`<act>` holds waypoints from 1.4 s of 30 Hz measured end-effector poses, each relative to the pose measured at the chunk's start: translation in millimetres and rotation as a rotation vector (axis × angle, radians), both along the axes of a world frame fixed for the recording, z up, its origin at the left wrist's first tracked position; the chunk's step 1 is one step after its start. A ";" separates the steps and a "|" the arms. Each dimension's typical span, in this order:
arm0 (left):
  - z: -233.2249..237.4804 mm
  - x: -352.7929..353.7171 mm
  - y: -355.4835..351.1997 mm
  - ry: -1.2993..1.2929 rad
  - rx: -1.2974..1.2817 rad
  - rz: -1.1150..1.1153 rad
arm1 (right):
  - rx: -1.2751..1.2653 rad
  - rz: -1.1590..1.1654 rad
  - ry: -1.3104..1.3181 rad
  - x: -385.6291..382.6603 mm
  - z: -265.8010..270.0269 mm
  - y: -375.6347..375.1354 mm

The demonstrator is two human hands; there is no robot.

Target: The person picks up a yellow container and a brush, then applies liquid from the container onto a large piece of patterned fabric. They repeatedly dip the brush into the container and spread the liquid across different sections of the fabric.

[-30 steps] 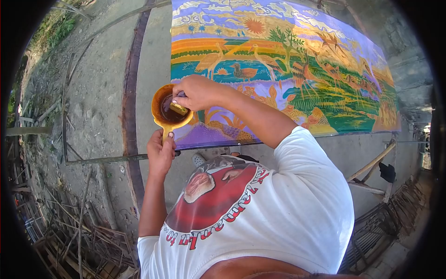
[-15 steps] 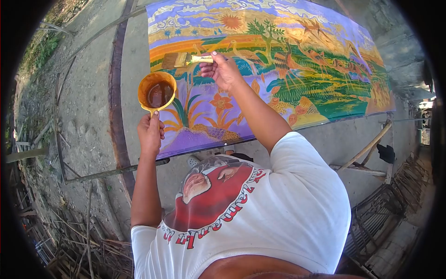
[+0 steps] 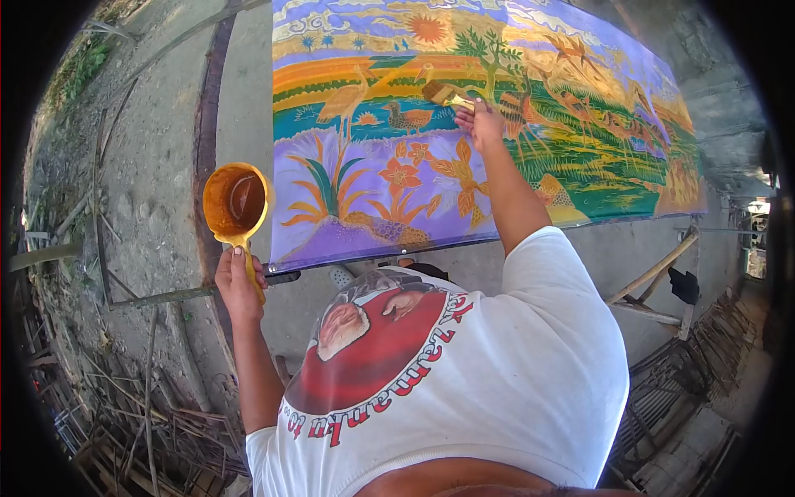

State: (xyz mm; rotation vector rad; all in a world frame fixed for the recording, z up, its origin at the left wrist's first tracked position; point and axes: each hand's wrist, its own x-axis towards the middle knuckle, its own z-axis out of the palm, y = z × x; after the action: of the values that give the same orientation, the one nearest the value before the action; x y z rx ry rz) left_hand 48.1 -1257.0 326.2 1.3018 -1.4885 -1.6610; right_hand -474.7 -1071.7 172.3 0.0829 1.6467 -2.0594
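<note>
My left hand [image 3: 240, 284] is closed round the handle of a yellow plastic dipper [image 3: 217, 203], which holds a brown liquid. The dipper is beside the left edge of a large painted cloth [image 3: 315, 248], stretched out flat and covered with birds, flowers, a tree and a sun. In my right hand [image 3: 482, 123] is a wide flat paintbrush [image 3: 447, 95], gripped by its pale handle. Its brown bristles point left and overlap the cloth near the duck and the tree in this view.
A wooden pole [image 3: 207, 132] runs along the left of the cloth. Thin frame bars [image 3: 157, 316] lie near the ground. At the right, wooden props [image 3: 658, 265] and a dark cloth [image 3: 684, 286] stand by the frame. Sticks [image 3: 149, 398] are piled at lower left.
My right hand has swept the paintbrush to the right across the cloth, away from the dipper. My left hand has shifted the dipper left and slightly down.
</note>
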 end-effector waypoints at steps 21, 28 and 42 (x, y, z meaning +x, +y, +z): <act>8.9 68.4 35.9 0.055 -0.001 0.099 | -0.043 0.543 -0.091 131.9 12.4 -163.0; 12.5 79.9 42.7 0.075 0.000 0.148 | -0.006 0.441 -0.022 87.0 12.9 -157.4; 10.7 87.7 50.6 -0.012 -0.007 0.189 | 0.004 0.680 0.031 94.9 21.1 -211.8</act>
State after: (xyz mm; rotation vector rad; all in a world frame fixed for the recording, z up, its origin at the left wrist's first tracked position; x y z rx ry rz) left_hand 135.8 -1206.4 336.8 1.4049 -1.3318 -1.5275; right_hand -379.8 -1283.5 193.4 -0.4488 1.4294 -1.5356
